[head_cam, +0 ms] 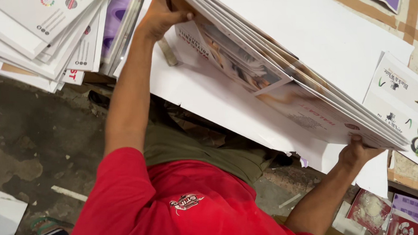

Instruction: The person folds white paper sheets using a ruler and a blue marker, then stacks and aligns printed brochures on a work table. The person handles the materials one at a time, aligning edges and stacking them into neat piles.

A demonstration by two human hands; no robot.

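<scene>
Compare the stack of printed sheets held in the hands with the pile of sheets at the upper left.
The held stack of printed sheets is lifted at a slant, gripped at opposite ends by the left hand and the right hand; the pile at the upper left lies untouched. The held stack shows photo-like prints on its undersides; the pile shows mostly white faces with small round marks. Both are fanned, with staggered edges.

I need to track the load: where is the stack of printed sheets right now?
In the head view the stack of printed sheets sits centre-right, tilted, gripped by the left hand at its upper end and the right hand at its lower end, above a large white sheet.
</scene>
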